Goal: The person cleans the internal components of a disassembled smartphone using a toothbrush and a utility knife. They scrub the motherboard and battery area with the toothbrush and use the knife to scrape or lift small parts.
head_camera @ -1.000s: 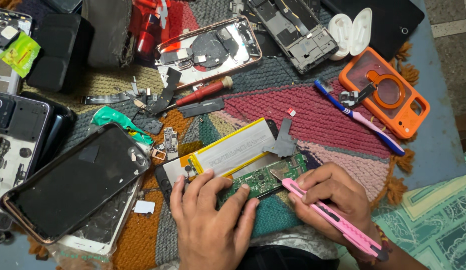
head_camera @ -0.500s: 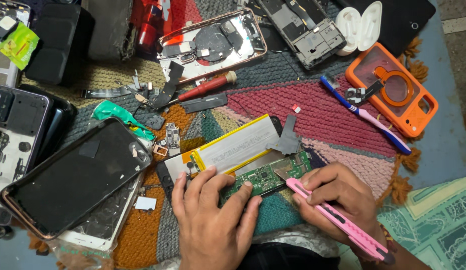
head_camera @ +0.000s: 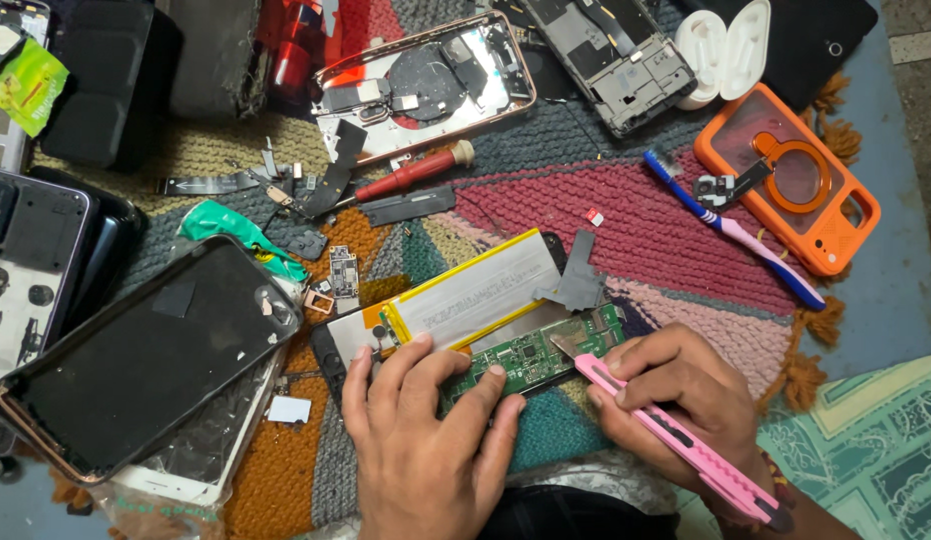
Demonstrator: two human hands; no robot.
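One green circuit board (head_camera: pixel 531 357) (chip-studded) lies pinned under the spread left hand (head_camera: pixel 426 440); right hand (head_camera: pixel 676 400) grips a pink cutter (head_camera: pixel 676 440).

A pink knife (head_camera: pixel 676 430) is being held over a green circuit board (head_camera: pixel 541 355); a red screwdriver (head_camera: pixel 411 172) and an orange case (head_camera: pixel 791 185) are being shown on a striped multicoloured rug (head_camera: pixel 646 225).

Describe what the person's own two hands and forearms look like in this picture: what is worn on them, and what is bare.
Both hands are bare, with no gloves and no rings to be seen. The left hand shows short nails, and no sleeve reaches its wrist. The right hand has a thin band or thread bracelet, reddish and beaded, at the wrist by the lower frame edge; its forearm is uncovered too.
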